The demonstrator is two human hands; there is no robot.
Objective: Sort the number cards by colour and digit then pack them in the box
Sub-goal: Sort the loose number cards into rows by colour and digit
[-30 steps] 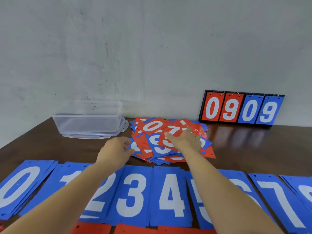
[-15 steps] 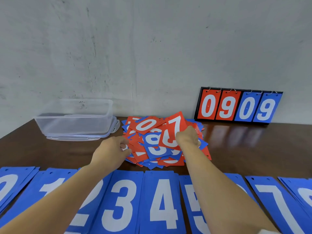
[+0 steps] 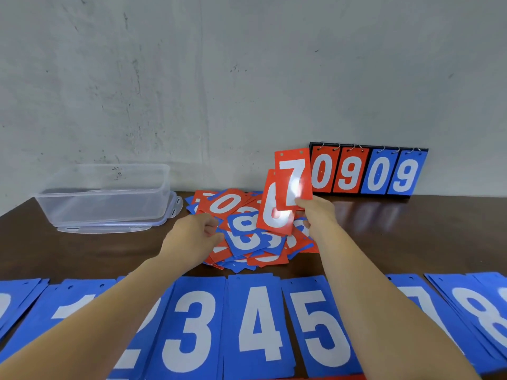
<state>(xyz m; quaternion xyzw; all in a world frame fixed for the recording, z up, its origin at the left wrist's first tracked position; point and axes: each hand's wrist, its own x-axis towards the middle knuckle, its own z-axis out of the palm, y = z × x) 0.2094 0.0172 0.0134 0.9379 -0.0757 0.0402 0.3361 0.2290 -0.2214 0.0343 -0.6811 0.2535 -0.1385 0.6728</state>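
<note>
Over the last 1 s the right hand [image 3: 315,215] has lifted 2 red cards off the mixed pile [image 3: 247,242]. The red 7 card [image 3: 292,174], previously flat on the heap, now stands upright above it. It is pinched at its lower edge together with a second red card [image 3: 274,215], which sits behind it and to its left. Both cards are clear of the table [image 3: 411,237]. The left hand [image 3: 192,234] remains at the pile's left edge with its fingers curled against the cards; whether it pinches one cannot be determined. Assessment: sorting of the red cards is in progress and many mixed cards remain. Packing into the box [image 3: 107,196] (transparent, standing on its lid at rear left) is therefore not yet due. Limitations of view: the second card's digit is partly covered by the 7 and washed out by glare; it is probably a 6. The blue row [image 3: 255,325] in front runs off both side edges, and the arms cover its 6 and parts of its 2 and 7. Only a red sliver shows at the bottom edge.
</note>
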